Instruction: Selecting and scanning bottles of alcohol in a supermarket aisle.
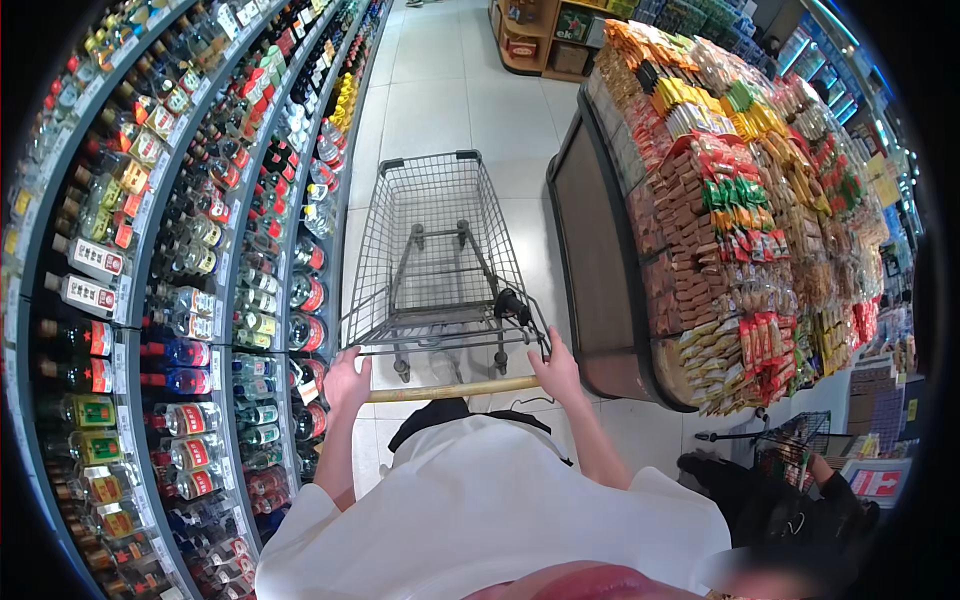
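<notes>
A wire-mesh shopping cart stands before me in the aisle, its floor and wheels visible through the mesh. My left hand is at the left end of its yellowish handlebar, thumb pointing forward. At the bar's right end is my right hand, its thumb raised and its fingers toward the cart's rear corner. Both hands hold the cart at these ends; the undersides of the fingers are hidden. A black fitting is fixed near the basket's right rear corner.
Shelves of bottles line my left side, close to the cart. On the right rises a display stand heaped with packaged snacks. Tiled floor runs ahead to wooden shelving. A person in dark clothes is behind right, beside another cart.
</notes>
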`<action>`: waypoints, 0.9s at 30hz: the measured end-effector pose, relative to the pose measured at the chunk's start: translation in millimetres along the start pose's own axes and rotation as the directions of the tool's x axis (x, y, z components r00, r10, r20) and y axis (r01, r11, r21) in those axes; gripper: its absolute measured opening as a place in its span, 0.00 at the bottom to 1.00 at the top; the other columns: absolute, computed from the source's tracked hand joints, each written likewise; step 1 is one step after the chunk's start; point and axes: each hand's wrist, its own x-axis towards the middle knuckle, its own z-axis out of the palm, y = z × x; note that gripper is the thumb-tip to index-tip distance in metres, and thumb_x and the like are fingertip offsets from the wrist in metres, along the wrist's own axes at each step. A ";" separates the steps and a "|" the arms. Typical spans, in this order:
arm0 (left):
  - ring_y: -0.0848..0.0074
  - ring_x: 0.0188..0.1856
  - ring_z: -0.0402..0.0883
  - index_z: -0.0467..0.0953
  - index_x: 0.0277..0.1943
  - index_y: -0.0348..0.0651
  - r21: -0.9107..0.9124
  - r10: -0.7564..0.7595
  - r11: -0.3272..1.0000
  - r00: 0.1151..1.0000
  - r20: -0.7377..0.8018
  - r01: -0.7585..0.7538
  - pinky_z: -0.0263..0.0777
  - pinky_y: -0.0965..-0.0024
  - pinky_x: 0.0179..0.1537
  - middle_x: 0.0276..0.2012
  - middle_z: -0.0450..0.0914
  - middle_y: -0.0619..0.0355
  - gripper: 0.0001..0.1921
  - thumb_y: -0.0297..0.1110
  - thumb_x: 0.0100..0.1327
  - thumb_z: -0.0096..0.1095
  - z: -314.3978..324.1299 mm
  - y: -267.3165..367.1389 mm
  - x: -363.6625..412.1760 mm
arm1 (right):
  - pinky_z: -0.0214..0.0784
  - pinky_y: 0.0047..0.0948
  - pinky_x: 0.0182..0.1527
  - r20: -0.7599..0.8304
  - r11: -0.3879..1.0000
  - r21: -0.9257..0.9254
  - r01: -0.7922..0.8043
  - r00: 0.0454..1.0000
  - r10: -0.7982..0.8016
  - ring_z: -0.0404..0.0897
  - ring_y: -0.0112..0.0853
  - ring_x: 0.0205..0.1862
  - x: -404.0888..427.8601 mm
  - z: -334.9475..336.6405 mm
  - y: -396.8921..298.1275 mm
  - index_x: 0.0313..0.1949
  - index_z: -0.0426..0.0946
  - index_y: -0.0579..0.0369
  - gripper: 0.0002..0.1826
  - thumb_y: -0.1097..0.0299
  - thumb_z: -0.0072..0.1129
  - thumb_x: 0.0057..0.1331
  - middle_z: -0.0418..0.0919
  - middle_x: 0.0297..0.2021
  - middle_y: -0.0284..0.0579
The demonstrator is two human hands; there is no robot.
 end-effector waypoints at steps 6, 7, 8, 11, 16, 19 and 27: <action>0.52 0.57 0.85 0.81 0.62 0.50 -0.016 -0.052 0.998 0.998 0.030 0.053 0.78 0.51 0.59 0.58 0.86 0.50 0.22 0.49 0.71 0.64 -7.9 5.0 37.7 | 0.77 0.43 0.61 0.067 0.995 -0.089 0.033 0.997 -0.027 0.86 0.44 0.58 30.2 -4.1 -27.2 0.75 0.67 0.57 0.37 0.52 0.64 0.72 0.76 0.67 0.56; 0.52 0.57 0.85 0.81 0.63 0.50 -0.021 -0.043 0.999 0.999 0.023 0.044 0.78 0.51 0.59 0.57 0.86 0.50 0.22 0.48 0.71 0.64 -7.3 3.4 45.3 | 0.76 0.43 0.62 0.080 0.993 -0.113 0.035 0.996 -0.026 0.86 0.45 0.58 35.7 -3.4 -31.6 0.74 0.68 0.57 0.36 0.52 0.63 0.73 0.76 0.67 0.55; 0.52 0.58 0.85 0.81 0.63 0.49 -0.027 -0.038 0.999 0.999 0.025 0.039 0.78 0.51 0.59 0.57 0.86 0.50 0.22 0.48 0.71 0.65 -7.8 3.4 52.4 | 0.76 0.43 0.62 0.094 0.990 -0.136 0.037 0.995 -0.024 0.85 0.45 0.59 40.7 -3.5 -34.5 0.73 0.70 0.56 0.34 0.52 0.63 0.73 0.76 0.66 0.55; 0.52 0.58 0.85 0.81 0.62 0.48 -0.053 -0.009 0.999 1.000 0.017 0.010 0.78 0.52 0.59 0.57 0.86 0.49 0.21 0.46 0.71 0.65 -13.7 4.9 74.4 | 0.76 0.43 0.62 0.064 0.980 -0.191 0.056 0.997 -0.044 0.85 0.45 0.58 60.4 9.8 -26.3 0.72 0.71 0.55 0.33 0.51 0.62 0.73 0.76 0.65 0.55; 0.50 0.57 0.86 0.80 0.63 0.45 -0.094 0.057 0.994 0.998 -0.040 -0.060 0.79 0.51 0.58 0.57 0.86 0.46 0.22 0.45 0.71 0.65 -17.0 -5.1 109.0 | 0.76 0.44 0.61 0.088 0.988 -0.151 0.021 0.996 -0.007 0.84 0.46 0.57 79.7 12.7 -56.0 0.72 0.71 0.56 0.34 0.49 0.62 0.74 0.77 0.64 0.56; 0.50 0.57 0.86 0.80 0.63 0.45 -0.081 0.088 0.992 0.995 -0.055 -0.092 0.79 0.51 0.58 0.57 0.86 0.45 0.22 0.45 0.72 0.64 -21.0 -8.2 133.0 | 0.77 0.44 0.60 0.101 0.987 -0.157 0.031 0.995 -0.015 0.85 0.47 0.57 95.1 17.4 -66.4 0.74 0.69 0.56 0.36 0.47 0.60 0.74 0.76 0.66 0.58; 0.50 0.57 0.84 0.80 0.63 0.43 -0.044 0.175 0.981 0.966 -0.191 -0.186 0.77 0.51 0.60 0.55 0.86 0.47 0.20 0.43 0.75 0.60 -29.3 -19.0 176.1 | 0.69 0.45 0.69 0.054 0.944 -0.290 0.156 0.988 -0.146 0.76 0.52 0.66 143.6 13.1 -107.0 0.73 0.68 0.59 0.37 0.46 0.60 0.76 0.75 0.67 0.61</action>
